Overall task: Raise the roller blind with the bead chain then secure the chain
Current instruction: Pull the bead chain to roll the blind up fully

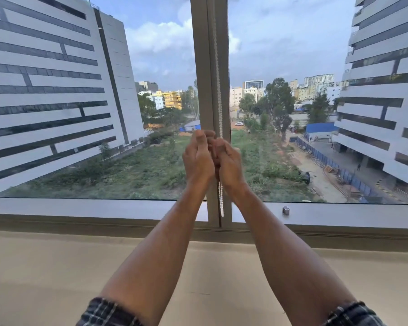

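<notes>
A white bead chain [218, 90] hangs down the central window mullion [204, 67] and ends in a loop just above the lower frame. My left hand [198, 156] and my right hand [226, 161] are pressed together at mid-height of the chain, fingers curled around it. The chain enters the hands from above and comes out below the right wrist. The roller blind itself is out of view; both panes show fully uncovered.
A beige sill [57, 267] runs below the window frame. A small metal knob [285, 210] sits on the lower frame to the right of the mullion. Buildings and a green lot lie outside the glass.
</notes>
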The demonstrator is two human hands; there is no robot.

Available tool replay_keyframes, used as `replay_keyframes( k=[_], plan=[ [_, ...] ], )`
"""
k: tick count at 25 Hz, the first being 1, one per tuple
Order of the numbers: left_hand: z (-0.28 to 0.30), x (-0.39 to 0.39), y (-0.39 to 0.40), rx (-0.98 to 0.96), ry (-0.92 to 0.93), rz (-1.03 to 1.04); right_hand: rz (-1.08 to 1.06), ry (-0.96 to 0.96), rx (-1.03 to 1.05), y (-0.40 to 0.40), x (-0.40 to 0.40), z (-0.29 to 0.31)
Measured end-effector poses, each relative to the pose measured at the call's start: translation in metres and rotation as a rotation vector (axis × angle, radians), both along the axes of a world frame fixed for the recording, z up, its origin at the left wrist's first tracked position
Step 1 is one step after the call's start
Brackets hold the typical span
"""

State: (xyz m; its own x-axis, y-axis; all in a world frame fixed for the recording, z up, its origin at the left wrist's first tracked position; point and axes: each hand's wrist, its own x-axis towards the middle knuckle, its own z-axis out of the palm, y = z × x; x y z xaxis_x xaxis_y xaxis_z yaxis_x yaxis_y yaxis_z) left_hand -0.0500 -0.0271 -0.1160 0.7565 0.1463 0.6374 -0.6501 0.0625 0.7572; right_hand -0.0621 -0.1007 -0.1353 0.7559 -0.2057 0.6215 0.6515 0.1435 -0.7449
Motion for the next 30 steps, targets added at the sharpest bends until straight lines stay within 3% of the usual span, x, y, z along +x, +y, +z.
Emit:
replay_keyframes(
  k=[5,7,12,17,22,30],
  plan=[
    [0.06,-0.001,-0.022,-0.002,0.188,-0.43,-0.032,0.133,-0.079,0.007,0.002,-0.05],
    [0.054,-0.001,-0.026,0.019,0.24,-0.439,-0.036,0.137,-0.092,0.004,0.004,-0.065],
    [0.033,0.006,-0.022,-0.005,0.139,-0.357,-0.062,0.082,-0.165,-0.024,0.006,-0.066],
    [0.025,0.013,-0.023,-0.057,0.122,-0.42,-0.197,-0.08,0.028,-0.041,0.01,0.014],
    [-0.024,0.009,-0.031,-0.026,0.19,-0.491,0.048,0.051,0.087,-0.024,0.009,0.085],
    [-0.044,0.016,-0.025,-0.062,0.175,-0.518,0.291,0.062,0.04,-0.016,0.02,0.066]
  ],
)
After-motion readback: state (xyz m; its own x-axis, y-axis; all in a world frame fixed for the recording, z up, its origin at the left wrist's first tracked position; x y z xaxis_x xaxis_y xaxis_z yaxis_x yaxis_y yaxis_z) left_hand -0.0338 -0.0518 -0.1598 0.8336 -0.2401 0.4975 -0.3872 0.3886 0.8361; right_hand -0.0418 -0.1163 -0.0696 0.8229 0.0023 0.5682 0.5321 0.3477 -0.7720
